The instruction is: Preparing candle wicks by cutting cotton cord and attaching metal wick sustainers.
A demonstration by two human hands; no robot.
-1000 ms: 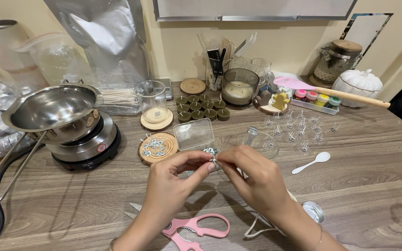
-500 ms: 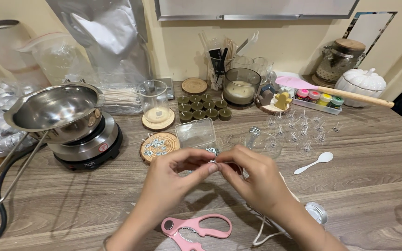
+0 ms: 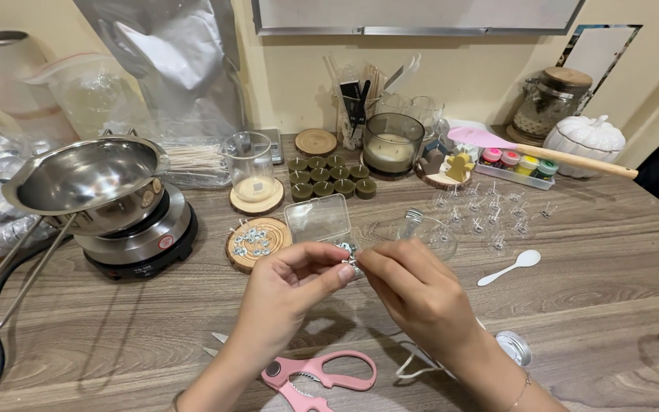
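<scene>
Both hands [image 3: 360,286] still pinch (unmoved) metal tab [image 3: 351,260].

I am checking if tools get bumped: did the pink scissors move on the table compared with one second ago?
No. The pink scissors lie at the same spot on the wooden table, below the left hand, same angle; only the camera shifted slightly.

round steel pot [image 3: 85,179] on black hotplate [image 3: 143,244], left edge of wooden worktop [image 3: 612,282] | pink-handled scissors [image 3: 318,374] at near edge, below both hands | small white plastic spoon [image 3: 509,268] right of hands | clear plastic box [image 3: 318,220] behind hands | dark tealight candles [image 3: 329,175] behind box, toward back edge
</scene>
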